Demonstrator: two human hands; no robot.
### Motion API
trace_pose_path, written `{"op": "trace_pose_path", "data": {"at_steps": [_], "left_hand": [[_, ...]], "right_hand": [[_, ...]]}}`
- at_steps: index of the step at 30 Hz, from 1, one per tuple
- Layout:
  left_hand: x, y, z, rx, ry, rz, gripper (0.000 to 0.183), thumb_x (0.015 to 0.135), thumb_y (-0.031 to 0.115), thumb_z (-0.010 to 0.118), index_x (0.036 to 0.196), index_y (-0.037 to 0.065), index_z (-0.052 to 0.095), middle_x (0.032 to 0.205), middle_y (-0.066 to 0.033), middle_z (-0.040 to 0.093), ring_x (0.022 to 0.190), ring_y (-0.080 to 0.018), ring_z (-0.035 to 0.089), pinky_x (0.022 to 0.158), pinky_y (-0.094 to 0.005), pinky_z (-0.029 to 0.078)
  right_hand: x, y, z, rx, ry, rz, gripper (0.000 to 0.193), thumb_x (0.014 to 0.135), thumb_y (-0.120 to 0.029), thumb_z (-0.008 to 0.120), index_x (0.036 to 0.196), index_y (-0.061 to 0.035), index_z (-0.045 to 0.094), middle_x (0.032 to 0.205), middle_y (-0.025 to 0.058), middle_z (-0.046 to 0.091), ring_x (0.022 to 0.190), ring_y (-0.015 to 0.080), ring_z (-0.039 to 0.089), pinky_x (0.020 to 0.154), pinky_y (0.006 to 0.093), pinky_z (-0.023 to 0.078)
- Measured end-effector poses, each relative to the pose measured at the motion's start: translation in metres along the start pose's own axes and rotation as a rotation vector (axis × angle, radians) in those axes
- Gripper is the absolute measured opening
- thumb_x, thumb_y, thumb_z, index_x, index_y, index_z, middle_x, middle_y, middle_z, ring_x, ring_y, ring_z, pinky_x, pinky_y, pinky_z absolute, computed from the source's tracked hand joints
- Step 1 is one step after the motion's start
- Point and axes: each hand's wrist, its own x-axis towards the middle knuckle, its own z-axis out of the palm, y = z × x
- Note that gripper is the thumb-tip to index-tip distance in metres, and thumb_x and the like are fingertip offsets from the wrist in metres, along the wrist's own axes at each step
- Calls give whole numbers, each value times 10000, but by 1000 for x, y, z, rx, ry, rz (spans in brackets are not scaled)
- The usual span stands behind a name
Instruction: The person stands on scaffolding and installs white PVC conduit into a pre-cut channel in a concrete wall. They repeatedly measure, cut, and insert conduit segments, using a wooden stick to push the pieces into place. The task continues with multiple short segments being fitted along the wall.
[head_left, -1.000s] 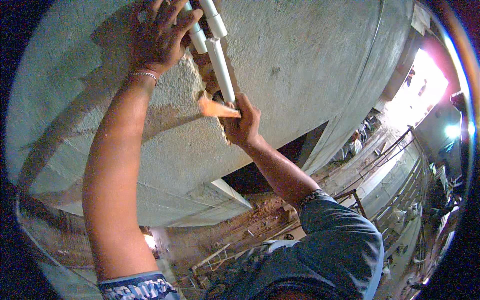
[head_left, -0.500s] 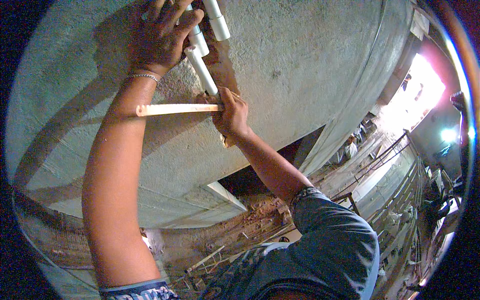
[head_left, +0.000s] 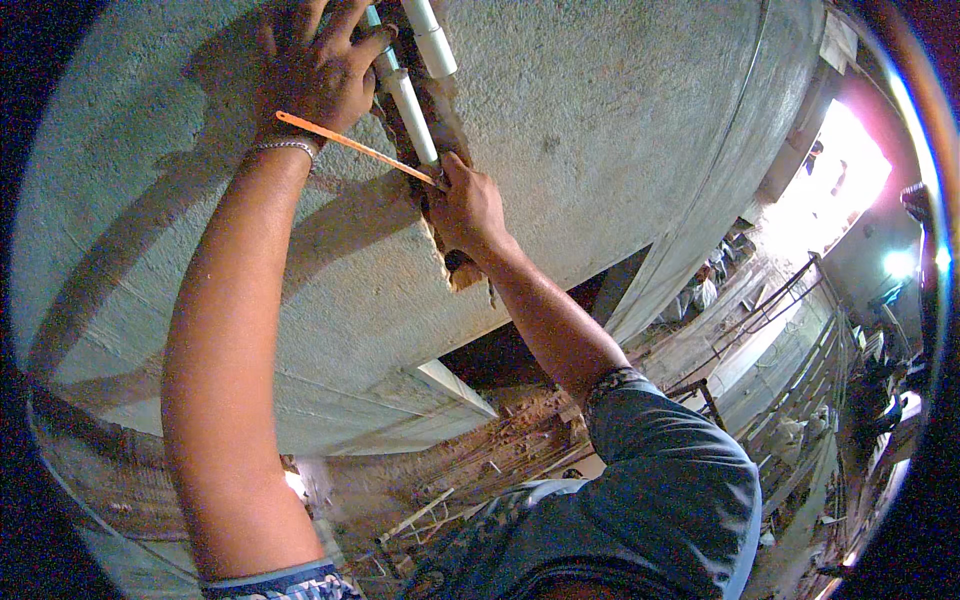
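My left hand (head_left: 325, 78) lies on the rough cement wall with its fingers spread, the thumb beside a white plastic pipe fitting (head_left: 386, 62); the fingertips run out at the top edge. Lower down, my right hand (head_left: 467, 207) is closed at the lower end of a short white plastic pipe (head_left: 411, 118), whose upper end meets or overlaps the fitting. Out of the same grip sticks a thin orange hacksaw blade (head_left: 345, 140), slanting up across my left wrist in the view. The right fingertips are partly hidden.
A second white pipe with a socket end (head_left: 437, 52) hangs just right of the fitting. A chiselled groove (head_left: 455, 268) runs down the wall (head_left: 570, 150). Beyond the wall's lower edge are a dark opening (head_left: 490, 368), rubble and a metal frame (head_left: 770, 295).
My right hand has moved up slightly, bringing the short pipe up toward the fitting. The hacksaw blade has swung from nearly level to slanting upward. My left hand has barely shifted.
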Motion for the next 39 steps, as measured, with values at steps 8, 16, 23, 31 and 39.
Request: {"op": "trace_pose_path", "data": {"at_steps": [8, 16, 23, 31, 39], "left_hand": [[-2, 0, 1, 16, -50, -16, 182, 726, 199, 648, 876, 118, 713, 1246, -87, 533, 1256, -316, 386, 1000, -602, 310], [-2, 2, -5, 74, -140, -12, 298, 707, 286, 663, 961, 133, 691, 1315, -64, 505, 1295, -308, 353, 1025, -653, 216], [-4, 0, -3, 29, -190, -57, 364, 662, 251, 685, 1020, 196, 649, 1383, -47, 439, 1335, -314, 315, 1007, -641, 254], [-6, -9, 10, 22, 57, 116, 374, 669, 248, 705, 1009, 269, 552, 1342, -36, 478, 1256, -339, 408, 924, -585, 330], [-12, -7, 9, 94, 158, 128, 370, 732, 265, 660, 1077, 267, 524, 1308, -33, 497, 1122, -318, 486, 840, -521, 355]], "right_hand": [[-1, -2, -4, 33, -19, 2, 201, 827, -194, 631, 971, -83, 547, 811, 203, 644, 779, 434, 627, 650, 514, 489], [-3, 4, -1, 12, 17, -38, 210, 801, -176, 637, 967, -90, 543, 826, 199, 653, 786, 416, 636, 642, 495, 495], [-39, 26, -15, 252, 268, -171, 274, 888, -308, 623, 840, -55, 528, 597, 38, 503, 572, 93, 483, 507, 292, 422], [-118, 21, -91, 845, 327, -74, 588, 839, -584, 605, 881, 0, 547, 686, 37, 537, 536, 98, 474, 460, 241, 354], [-130, 34, -96, 699, 386, -197, 559, 873, -558, 568, 836, -1, 531, 591, 31, 470, 489, 97, 411, 441, 264, 289]]}}
